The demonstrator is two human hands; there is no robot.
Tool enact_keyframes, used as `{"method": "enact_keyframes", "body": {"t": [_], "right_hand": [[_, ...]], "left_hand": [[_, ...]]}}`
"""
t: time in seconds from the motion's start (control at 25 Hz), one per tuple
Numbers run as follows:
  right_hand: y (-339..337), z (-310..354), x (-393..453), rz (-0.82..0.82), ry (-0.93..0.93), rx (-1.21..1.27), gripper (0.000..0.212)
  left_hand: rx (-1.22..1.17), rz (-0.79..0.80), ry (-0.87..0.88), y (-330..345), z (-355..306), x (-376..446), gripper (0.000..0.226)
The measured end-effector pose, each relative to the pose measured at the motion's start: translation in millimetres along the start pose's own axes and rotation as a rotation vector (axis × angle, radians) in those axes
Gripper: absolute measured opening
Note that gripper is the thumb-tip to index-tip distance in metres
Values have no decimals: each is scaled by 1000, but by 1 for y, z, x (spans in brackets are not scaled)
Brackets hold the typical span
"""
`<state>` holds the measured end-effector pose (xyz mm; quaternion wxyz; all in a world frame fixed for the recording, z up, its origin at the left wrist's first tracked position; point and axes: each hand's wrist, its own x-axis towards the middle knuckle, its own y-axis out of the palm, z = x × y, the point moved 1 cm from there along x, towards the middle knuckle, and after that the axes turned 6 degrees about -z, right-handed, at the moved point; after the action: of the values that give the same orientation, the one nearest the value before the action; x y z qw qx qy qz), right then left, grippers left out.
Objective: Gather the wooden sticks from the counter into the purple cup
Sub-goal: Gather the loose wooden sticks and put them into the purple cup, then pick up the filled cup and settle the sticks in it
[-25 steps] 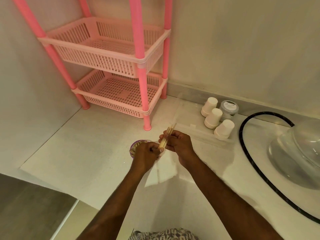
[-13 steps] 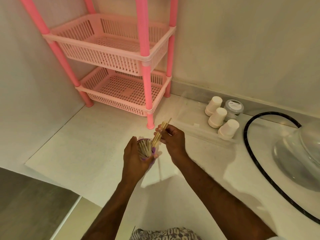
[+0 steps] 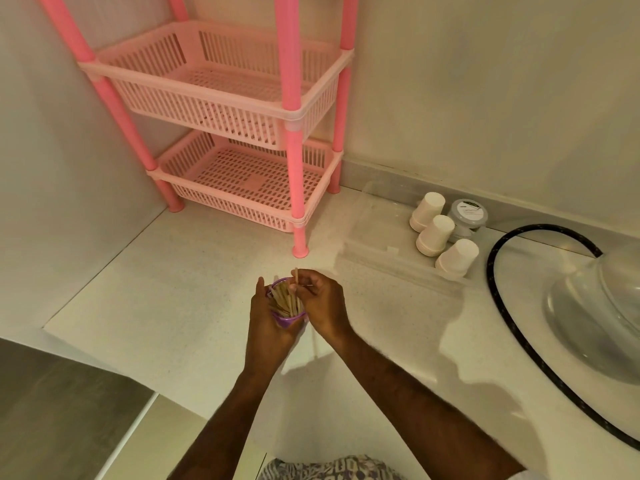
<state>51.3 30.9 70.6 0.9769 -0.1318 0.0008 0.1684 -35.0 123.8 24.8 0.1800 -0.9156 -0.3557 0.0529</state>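
Sticks [image 3: 284,299] mostly stand in the cup [image 3: 290,319], gripped above the surface [image 3: 194,289] by the left hand [image 3: 268,320]; right hand [image 3: 320,303] pinches apparently the last one; none visible loose.

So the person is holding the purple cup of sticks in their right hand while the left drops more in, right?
Not quite: the hands are swapped. The head view shows the left hand holding the purple cup of wooden sticks, while the right hand feeds more in.
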Motion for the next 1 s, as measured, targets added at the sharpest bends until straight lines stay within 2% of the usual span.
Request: {"method": "enact_keyframes", "body": {"t": [0.16, 0.4, 0.56, 0.64, 0.72, 0.84, 1.0], "right_hand": [[-16, 2, 4, -20, -29, -39, 31], [-42, 2, 8, -114, -158, -100, 30], [-64, -1, 12, -84, -404, -358, 35], [-73, -3, 12, -55, -492, -474, 39], [-85, -6, 12, -132, -430, -455, 41], [-112, -20, 5, -305, -270, -332, 45], [-146, -46, -14, -410, -163, -309, 48]], "left_hand": [[-70, -4, 26, 10, -6, 1, 88], [-52, 67, 82, 25, -26, 10, 105], [-19, 100, 119, 38, -38, 12, 109], [-4, 105, 156, 45, -45, 12, 101], [-19, 103, 187, 51, -49, 14, 93], [-19, 171, 110, 66, -57, 22, 108], [64, 346, 111, 100, -64, 16, 126]]}}
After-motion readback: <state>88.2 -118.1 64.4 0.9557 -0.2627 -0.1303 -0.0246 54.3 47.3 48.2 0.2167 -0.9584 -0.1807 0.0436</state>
